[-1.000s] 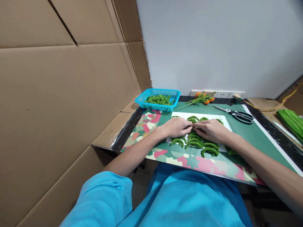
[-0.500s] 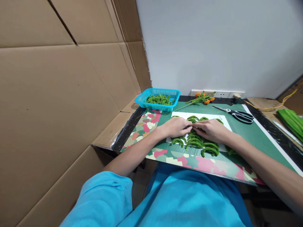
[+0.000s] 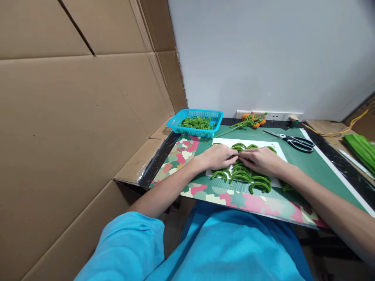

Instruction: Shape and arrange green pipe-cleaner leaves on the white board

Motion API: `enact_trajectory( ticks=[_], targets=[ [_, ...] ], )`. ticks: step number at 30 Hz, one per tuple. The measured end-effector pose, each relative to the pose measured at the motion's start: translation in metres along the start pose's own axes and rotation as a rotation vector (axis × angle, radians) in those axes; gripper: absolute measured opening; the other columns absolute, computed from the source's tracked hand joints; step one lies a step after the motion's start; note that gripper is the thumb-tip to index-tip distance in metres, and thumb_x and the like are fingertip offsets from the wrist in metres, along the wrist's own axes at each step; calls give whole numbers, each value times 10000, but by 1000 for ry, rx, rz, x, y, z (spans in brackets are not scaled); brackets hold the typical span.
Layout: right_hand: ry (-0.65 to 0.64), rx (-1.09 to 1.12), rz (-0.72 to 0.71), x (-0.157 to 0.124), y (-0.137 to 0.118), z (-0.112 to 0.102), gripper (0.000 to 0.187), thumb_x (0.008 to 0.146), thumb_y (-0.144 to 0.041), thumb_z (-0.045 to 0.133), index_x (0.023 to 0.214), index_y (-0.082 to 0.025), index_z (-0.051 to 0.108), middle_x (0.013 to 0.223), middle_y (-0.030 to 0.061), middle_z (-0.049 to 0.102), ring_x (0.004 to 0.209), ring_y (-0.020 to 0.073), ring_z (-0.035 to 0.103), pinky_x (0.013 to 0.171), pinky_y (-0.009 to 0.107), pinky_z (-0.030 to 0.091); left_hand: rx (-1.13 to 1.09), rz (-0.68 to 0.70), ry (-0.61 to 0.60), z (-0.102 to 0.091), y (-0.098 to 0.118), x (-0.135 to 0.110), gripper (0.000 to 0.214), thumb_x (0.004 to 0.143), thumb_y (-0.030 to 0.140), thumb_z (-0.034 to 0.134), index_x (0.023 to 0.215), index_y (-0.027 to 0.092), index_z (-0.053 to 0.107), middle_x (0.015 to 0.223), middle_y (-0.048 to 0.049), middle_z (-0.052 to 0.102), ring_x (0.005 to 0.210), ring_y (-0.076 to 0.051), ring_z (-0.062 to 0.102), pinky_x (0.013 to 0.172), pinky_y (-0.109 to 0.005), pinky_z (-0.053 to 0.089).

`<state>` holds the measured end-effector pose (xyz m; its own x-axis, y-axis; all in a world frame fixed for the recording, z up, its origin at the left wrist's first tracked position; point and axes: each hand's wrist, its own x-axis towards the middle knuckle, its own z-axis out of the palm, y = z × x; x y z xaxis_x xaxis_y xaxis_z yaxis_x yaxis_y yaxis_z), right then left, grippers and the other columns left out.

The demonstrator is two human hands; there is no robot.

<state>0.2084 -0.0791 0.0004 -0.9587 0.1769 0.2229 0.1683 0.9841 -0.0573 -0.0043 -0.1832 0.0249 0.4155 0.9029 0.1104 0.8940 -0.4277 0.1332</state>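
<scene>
Over the middle of a white sheet (image 3: 220, 142), my left hand (image 3: 220, 157) and my right hand (image 3: 261, 160) meet at the fingertips. Both are closed in a pinch; whatever sits between the fingers is hidden by them. Around and below the hands lie curved green pipe cleaner pieces (image 3: 240, 173), bent into arches and grouped in small clusters. One cluster (image 3: 260, 185) rests at the sheet's near edge, partly on the green mat (image 3: 304, 171). Another bit shows beneath my right forearm.
A blue basket (image 3: 172, 125) of green pieces stands at the back left. Behind the sheet lie orange flowers (image 3: 254, 121) on green stems. Black-handled scissors (image 3: 299, 143) rest to the right, near a bundle of green pipe cleaners (image 3: 361, 150). Cardboard (image 3: 88, 117) walls the left side.
</scene>
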Motion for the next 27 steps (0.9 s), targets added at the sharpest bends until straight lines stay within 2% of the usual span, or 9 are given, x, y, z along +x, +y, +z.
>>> enact_trajectory(
  ticks=[18,27],
  targets=[
    [-7,10,3,1,1,2,359,1118,-315,388,1111,-191,725,940,73,767,737,198,660,631,322,304,2,-17,-17,-2,2,0,303,1060,321,486,938,185,728,826,-59,747,740,-200,671,666,-304,380],
    [1,15,0,0,2,2,357,1118,-319,385,1113,-202,722,975,72,780,744,204,669,626,328,294,1,-6,-1,1,0,0,298,1055,323,491,907,191,713,800,-53,732,717,-198,647,649,-306,348]
  ],
)
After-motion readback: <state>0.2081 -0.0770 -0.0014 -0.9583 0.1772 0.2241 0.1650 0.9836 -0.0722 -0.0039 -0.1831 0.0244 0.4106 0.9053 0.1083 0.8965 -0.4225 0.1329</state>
